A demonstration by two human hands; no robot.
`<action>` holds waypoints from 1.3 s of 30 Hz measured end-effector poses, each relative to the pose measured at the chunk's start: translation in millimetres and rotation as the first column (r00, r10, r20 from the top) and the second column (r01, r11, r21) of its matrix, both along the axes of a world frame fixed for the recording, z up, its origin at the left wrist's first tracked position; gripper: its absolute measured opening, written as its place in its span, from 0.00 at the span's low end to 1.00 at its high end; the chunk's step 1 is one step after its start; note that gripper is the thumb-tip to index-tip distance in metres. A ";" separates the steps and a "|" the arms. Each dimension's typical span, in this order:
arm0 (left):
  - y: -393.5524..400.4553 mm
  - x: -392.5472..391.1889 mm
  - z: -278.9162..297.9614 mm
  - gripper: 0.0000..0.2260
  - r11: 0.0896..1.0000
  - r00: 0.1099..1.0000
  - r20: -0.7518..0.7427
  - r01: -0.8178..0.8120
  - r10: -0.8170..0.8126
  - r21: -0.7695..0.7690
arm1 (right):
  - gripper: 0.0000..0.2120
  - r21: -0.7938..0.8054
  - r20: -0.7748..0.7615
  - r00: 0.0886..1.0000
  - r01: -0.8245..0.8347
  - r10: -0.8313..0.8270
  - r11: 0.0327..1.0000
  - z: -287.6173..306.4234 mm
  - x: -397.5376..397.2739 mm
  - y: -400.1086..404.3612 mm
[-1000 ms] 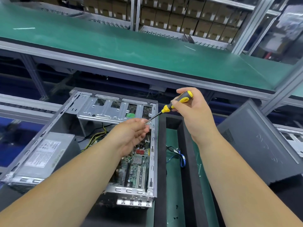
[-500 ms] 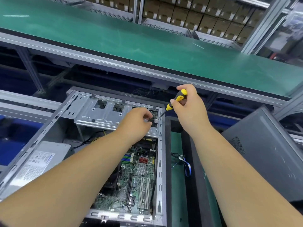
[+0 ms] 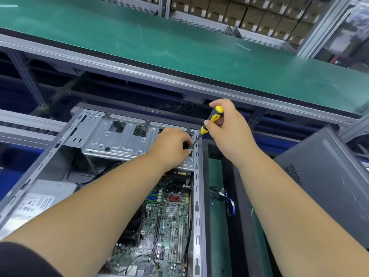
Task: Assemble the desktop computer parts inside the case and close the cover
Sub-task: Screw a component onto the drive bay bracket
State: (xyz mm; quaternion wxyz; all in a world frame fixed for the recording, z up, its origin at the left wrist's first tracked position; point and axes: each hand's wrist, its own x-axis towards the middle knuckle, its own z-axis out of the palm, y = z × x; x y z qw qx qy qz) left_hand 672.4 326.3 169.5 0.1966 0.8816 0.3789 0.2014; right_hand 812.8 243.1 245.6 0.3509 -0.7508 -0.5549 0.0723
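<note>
Open computer case (image 3: 196, 196) lies on its side, lower centre of frame, cover off. Green motherboard (image 3: 169, 222) bare in its lower half; silver drive cage (image 3: 119, 138) across its upper end; grey power supply (image 3: 38, 200) at lower left. My right hand (image 3: 229, 130), upper centre-right, grips a yellow-and-black screwdriver (image 3: 211, 120), fingers curled round the handle, shaft slanting down-left to the cage's right corner. My left hand (image 3: 173, 146) rests on that corner, fingers curled tight at the tip; I cannot tell what they pinch. Right of the case, a black foam tray (image 3: 239, 206) holds a blue-and-black cable bundle (image 3: 225, 198). Dark grey side cover (image 3: 329, 182) leans at far right.
</note>
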 end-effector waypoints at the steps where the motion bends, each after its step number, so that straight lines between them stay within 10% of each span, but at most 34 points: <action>1: 0.4 0.0 -1.2 0.09 1.000 1.000 0.008 0.004 -0.004 -0.009 | 0.17 -0.008 0.011 1.000 -0.007 0.007 1.000 1.0 0.0 0.6; 39: 0.3 -2.4 -12.6 0.10 1.000 0.997 0.079 0.004 -0.003 -0.005 | 0.12 -0.040 0.222 0.974 -0.024 0.032 0.999 8.4 -5.4 24.5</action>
